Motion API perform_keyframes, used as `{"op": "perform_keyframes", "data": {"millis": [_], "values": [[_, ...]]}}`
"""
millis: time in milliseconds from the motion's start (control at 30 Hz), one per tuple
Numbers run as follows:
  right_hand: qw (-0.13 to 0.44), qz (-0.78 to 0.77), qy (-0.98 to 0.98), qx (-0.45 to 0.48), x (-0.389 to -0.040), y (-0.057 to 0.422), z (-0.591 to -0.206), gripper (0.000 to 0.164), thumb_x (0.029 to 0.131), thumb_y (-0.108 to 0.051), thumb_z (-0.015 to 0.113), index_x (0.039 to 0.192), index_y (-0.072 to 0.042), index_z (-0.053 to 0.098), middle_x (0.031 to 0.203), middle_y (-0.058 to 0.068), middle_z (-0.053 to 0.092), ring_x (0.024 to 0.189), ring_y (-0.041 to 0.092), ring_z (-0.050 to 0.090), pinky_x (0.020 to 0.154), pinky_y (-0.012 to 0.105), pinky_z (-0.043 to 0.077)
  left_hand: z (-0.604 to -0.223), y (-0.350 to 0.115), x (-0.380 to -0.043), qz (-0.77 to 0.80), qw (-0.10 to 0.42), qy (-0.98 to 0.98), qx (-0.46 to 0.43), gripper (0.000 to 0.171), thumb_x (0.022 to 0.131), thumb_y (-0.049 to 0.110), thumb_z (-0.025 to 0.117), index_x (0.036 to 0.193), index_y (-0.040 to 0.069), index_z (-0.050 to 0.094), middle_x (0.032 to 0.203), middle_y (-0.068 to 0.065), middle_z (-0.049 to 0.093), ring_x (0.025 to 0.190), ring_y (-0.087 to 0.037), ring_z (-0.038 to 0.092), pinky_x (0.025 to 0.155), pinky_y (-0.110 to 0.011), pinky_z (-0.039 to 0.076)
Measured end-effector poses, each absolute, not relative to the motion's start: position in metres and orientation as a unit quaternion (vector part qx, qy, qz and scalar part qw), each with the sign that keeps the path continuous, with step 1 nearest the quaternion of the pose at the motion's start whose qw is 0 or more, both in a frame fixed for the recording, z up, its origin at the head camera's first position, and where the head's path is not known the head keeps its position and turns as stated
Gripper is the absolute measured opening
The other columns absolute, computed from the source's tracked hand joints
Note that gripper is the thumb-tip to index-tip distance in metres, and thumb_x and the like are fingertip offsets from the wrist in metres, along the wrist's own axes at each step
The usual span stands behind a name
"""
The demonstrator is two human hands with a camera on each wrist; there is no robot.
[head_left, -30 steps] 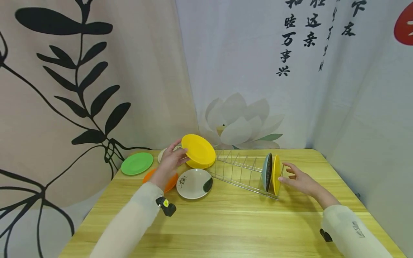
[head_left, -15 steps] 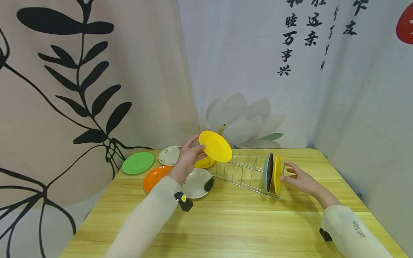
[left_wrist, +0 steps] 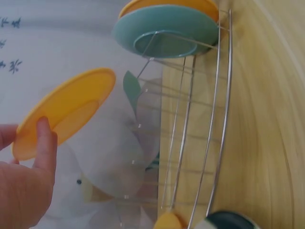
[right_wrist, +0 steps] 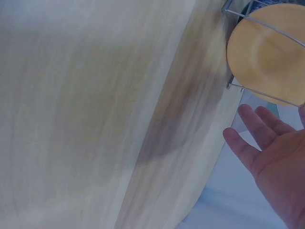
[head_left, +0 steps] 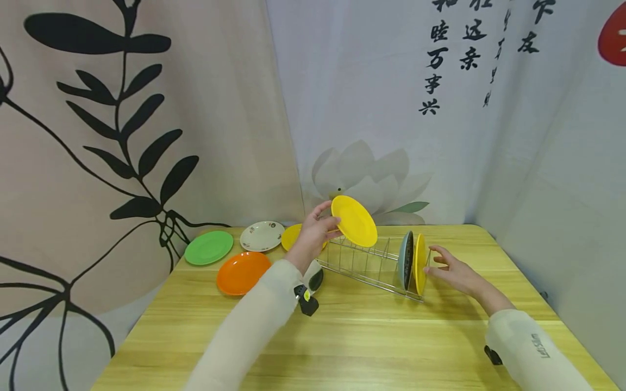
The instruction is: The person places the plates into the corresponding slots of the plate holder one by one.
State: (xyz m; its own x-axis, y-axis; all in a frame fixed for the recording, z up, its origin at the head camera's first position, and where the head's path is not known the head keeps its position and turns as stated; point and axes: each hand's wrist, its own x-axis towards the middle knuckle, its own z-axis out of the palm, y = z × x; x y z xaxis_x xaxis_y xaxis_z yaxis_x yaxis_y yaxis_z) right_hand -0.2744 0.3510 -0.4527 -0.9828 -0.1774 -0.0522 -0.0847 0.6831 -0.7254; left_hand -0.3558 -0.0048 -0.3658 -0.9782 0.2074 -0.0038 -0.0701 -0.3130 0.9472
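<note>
In the head view my left hand (head_left: pixel 313 236) pinches a yellow plate (head_left: pixel 354 221) by its left edge, raised and tilted above the left part of a wire dish rack (head_left: pixel 362 277). The left wrist view shows a finger lying along the face of this plate (left_wrist: pixel 71 114). At the rack's right end my right hand (head_left: pixel 455 273) has its fingertips right at the end wire; in the right wrist view its fingers are spread and relaxed. A second yellow plate (head_left: pixel 419 264) and a blue-green plate (head_left: pixel 405 260) stand upright in that end of the rack.
Left of the rack lie a green plate (head_left: pixel 208 248), an orange plate (head_left: pixel 243 273), a white patterned plate (head_left: pixel 261 236) and another yellow plate (head_left: pixel 290 235). A white plate with a dark green patch (head_left: pixel 315 279) is mostly behind my left forearm. A printed curtain (head_left: pixel 235 108) hangs behind the table.
My left hand has carried the yellow plate rightward, from above the plates lying on the table to above the rack. The right hand has stayed at the rack's end.
</note>
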Motion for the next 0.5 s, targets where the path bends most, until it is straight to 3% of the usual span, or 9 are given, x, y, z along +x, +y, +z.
{"op": "perform_keyframes", "data": {"millis": [200,333,500], "values": [[0.060,-0.385,0.918,-0.074,-0.273,0.351,-0.452,0.078,0.101,-0.042,0.054,0.158,-0.010,0.013,0.148,0.040,0.030,0.129,0.056,0.040,0.096,0.065,0.044,-0.368,0.015,-0.356,0.788,0.096,0.604,0.074,0.057,0.092,-0.003,0.065,0.143,0.014,0.050,0.120,-0.019,0.062,0.090,-0.027,0.070,0.088,-0.045,0.056],[0.061,-0.388,0.917,-0.075,-0.272,0.352,-0.452,0.077,0.101,-0.042,0.054,0.158,-0.010,0.013,0.147,0.040,0.030,0.129,0.056,0.040,0.096,0.065,0.044,-0.371,0.026,-0.357,0.786,0.100,0.606,0.073,0.057,0.091,-0.003,0.067,0.143,0.015,0.052,0.118,-0.018,0.063,0.092,-0.028,0.070,0.091,-0.049,0.053],[0.064,-0.388,0.917,-0.072,-0.272,0.352,-0.453,0.078,0.101,-0.043,0.054,0.159,-0.012,0.012,0.148,0.040,0.030,0.129,0.056,0.040,0.096,0.065,0.044,-0.374,0.038,-0.357,0.783,0.106,0.608,0.075,0.056,0.089,-0.005,0.067,0.141,0.014,0.054,0.115,-0.017,0.063,0.092,-0.029,0.070,0.086,-0.045,0.057]]}}
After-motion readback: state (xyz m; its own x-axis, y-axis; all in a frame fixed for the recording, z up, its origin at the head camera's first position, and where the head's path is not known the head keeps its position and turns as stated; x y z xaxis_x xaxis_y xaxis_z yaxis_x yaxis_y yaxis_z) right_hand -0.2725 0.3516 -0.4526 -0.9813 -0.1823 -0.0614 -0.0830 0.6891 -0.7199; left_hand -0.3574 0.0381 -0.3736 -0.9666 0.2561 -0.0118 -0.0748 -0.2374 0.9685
